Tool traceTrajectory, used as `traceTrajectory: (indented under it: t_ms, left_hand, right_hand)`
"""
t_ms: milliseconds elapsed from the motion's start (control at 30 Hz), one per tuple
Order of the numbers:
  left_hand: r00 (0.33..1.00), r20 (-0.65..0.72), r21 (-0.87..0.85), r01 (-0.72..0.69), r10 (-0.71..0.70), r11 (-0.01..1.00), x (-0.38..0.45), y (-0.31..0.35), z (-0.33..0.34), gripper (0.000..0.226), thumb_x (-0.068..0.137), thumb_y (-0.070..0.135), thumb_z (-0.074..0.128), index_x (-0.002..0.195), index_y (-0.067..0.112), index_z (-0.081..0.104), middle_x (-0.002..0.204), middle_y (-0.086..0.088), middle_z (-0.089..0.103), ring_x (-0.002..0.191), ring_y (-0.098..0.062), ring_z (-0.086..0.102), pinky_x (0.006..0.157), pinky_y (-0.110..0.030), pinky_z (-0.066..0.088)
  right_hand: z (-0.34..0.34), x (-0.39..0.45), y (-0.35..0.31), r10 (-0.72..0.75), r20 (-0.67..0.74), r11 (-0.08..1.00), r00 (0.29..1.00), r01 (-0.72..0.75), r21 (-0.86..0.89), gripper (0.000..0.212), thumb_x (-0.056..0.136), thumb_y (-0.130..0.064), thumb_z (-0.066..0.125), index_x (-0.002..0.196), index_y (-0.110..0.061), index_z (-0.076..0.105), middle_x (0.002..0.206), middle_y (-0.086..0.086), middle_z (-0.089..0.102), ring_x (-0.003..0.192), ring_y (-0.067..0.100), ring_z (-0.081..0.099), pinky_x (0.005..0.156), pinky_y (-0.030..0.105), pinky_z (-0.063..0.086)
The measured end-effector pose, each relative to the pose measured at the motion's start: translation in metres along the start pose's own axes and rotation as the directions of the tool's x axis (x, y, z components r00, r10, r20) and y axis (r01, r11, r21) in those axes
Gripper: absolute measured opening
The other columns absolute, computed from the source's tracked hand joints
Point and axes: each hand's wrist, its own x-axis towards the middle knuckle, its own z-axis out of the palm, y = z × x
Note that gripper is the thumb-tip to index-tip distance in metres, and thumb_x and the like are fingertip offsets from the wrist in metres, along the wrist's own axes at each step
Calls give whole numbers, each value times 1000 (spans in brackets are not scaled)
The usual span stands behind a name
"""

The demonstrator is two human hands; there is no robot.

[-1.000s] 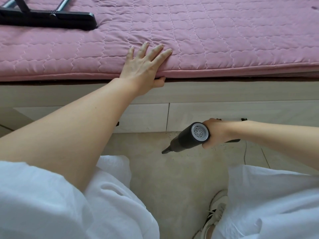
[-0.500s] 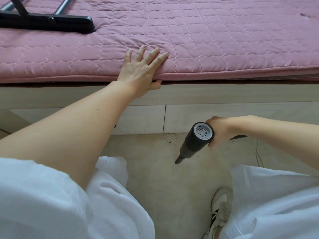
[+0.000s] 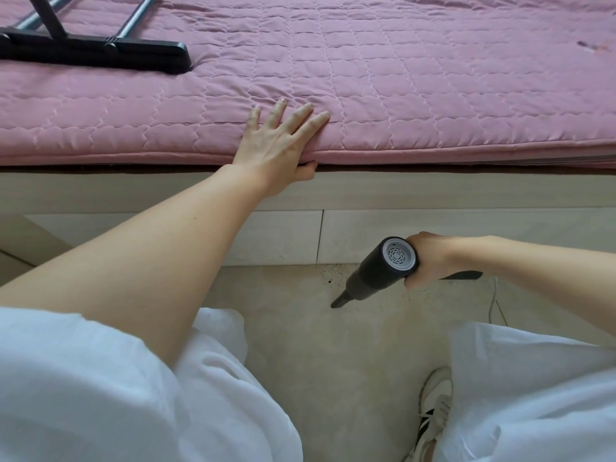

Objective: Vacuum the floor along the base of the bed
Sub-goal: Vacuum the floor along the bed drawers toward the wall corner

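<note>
My right hand [image 3: 428,260] grips the handle of a black handheld vacuum [image 3: 380,273]. Its narrow nozzle tip [image 3: 338,301] points down-left at the beige floor [image 3: 333,361], just in front of the bed's pale wooden base [image 3: 433,238]. Dark specks of dirt [image 3: 330,278] lie on the floor along that base, just above the nozzle. My left hand [image 3: 280,145] rests flat on the edge of the pink quilted mattress [image 3: 400,78], fingers spread on top and thumb tucked under the edge.
A black bar with metal rods [image 3: 93,51] lies on the mattress at the top left. My white clothing [image 3: 100,395] covers the lower corners, and a white shoe [image 3: 433,411] stands on the floor at the bottom right. A thin cord [image 3: 492,301] runs over the floor under my right forearm.
The vacuum has swung its nozzle from left to more downward and shifted slightly right along the base. My left hand stays on the mattress edge.
</note>
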Motion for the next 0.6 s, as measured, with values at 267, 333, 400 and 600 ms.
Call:
traceTrajectory:
  t_ms: [267,333,400,600]
  left_hand:
    - [1000,2,4,-3,3,1000,1,-1,0,79,88,54,50,155,34,11,163,2,13,149,-34,10,117,-59,10]
    - [1000,2,6,-4,4,1000,1,-1,1,80,88,54,50,155,34,11,163,2,13,149,-34,11,117,-59,10]
    - [1000,1,8,-5,5,1000,1,-1,1,80,88,54,50,155,34,11,163,2,13,149,-34,11,117,-59,10]
    - [1000,4,1,-7,7,1000,1,-2,1,80,88,54,50,155,35,11,163,2,13,149,-33,10,117,-59,9]
  right_hand:
    - [0,6,-2,2,-32,1000,999,-1,20,23,72,-18,68,73,-25,47,74,-3,57,60,8,49,51,20,37]
    - [-1,8,-5,-14,-46,1000,999,15,27,20,73,-18,68,79,-23,50,79,-1,59,65,11,52,53,21,39]
    - [-1,10,-8,-26,-53,999,998,27,26,21,74,-18,69,84,-23,51,80,-2,59,69,12,53,54,20,40]
    - [0,14,-13,-71,-65,996,995,74,46,25,74,-17,69,88,-27,51,80,-6,59,73,11,55,52,15,39]
